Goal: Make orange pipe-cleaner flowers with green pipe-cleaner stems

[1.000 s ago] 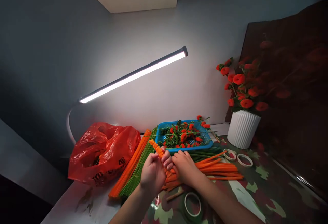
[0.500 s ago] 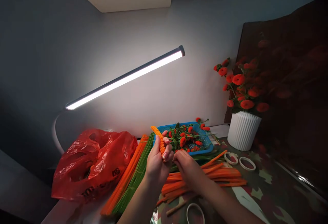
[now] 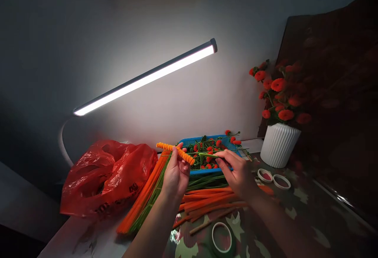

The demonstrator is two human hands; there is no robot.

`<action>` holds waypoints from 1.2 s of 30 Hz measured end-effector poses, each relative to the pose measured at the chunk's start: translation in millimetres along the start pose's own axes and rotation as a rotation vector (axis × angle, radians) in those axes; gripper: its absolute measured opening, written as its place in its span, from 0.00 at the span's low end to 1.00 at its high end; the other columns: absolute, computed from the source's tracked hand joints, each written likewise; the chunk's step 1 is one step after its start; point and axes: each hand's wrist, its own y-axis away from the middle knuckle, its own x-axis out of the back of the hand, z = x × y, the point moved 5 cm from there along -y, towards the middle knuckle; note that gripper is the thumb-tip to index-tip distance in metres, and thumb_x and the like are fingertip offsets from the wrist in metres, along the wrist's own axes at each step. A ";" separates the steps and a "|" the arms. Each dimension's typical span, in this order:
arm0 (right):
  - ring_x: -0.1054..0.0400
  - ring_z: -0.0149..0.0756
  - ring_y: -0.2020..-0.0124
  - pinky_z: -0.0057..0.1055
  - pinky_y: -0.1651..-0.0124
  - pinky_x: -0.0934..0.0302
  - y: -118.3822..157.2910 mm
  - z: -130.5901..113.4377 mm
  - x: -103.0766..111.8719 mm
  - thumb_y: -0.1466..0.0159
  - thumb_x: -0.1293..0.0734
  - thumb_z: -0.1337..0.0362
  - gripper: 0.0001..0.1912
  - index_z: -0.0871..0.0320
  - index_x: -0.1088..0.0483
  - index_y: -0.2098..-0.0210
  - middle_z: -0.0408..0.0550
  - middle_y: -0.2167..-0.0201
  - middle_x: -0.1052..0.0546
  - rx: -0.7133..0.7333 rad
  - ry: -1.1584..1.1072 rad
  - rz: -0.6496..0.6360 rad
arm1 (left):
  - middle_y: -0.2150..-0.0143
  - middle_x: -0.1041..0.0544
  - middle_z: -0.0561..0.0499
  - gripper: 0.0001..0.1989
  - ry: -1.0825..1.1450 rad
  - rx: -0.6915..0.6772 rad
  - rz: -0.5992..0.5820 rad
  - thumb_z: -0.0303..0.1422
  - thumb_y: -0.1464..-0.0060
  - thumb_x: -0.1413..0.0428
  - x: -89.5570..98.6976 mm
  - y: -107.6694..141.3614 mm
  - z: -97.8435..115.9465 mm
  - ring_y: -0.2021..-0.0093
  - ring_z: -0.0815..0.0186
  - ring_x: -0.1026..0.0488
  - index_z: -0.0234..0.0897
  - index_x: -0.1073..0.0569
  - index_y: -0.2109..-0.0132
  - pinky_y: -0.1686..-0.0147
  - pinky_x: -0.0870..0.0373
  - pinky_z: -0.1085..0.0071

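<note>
My left hand (image 3: 176, 171) is closed on a coiled orange fuzzy strip (image 3: 186, 157), which sticks out on both sides of the fingers and slants down to the right. To its right, my right hand (image 3: 236, 169) pinches a thin green stem (image 3: 208, 155) that points left toward the coil, with a gap between them. Behind both hands lies a blue basket (image 3: 189, 141) of small red flowers with green stems. Beneath and in front of the hands are orange stems (image 3: 206, 202) lying in a loose pile.
A red plastic bag (image 3: 103, 179) sits at left, beside bundles of orange (image 3: 141, 191) and green stems (image 3: 149, 207). A white ribbed vase (image 3: 279, 146) holds red flowers at right. Tape rolls (image 3: 281, 182) lie on the camouflage cloth (image 3: 186, 250). A lit lamp (image 3: 147, 78) hangs above.
The orange coil has tilted from steep to nearly level in my left hand. My right hand has moved away to the right and up, and the green stem now shows in its fingers.
</note>
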 end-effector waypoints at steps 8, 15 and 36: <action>0.32 0.35 0.68 0.30 0.64 0.39 5.7 3.6 -6.3 0.33 0.40 0.68 0.09 0.57 0.28 0.63 0.46 0.72 0.26 0.002 0.081 -0.083 | 0.68 0.26 0.52 0.12 -0.027 0.002 0.040 0.25 0.35 0.55 6.3 -2.5 -1.5 0.78 0.79 0.30 0.32 0.27 0.54 0.80 0.28 0.86; 0.31 0.35 0.69 0.29 0.66 0.40 5.2 1.6 -2.2 0.33 0.40 0.68 0.10 0.57 0.27 0.62 0.46 0.73 0.25 0.007 0.156 -0.065 | 0.68 0.26 0.51 0.11 -0.093 -0.067 -0.021 0.24 0.36 0.53 5.4 -1.1 -4.9 0.77 0.77 0.29 0.31 0.26 0.55 0.80 0.28 0.84; 0.30 0.34 0.69 0.28 0.65 0.41 5.4 6.6 -0.2 0.35 0.39 0.69 0.09 0.58 0.25 0.64 0.46 0.72 0.24 -0.053 0.135 -0.070 | 0.73 0.25 0.54 0.18 -0.253 -0.190 -0.066 0.34 0.63 0.30 3.8 -0.7 -4.3 0.75 0.76 0.28 0.32 0.21 0.62 0.76 0.29 0.83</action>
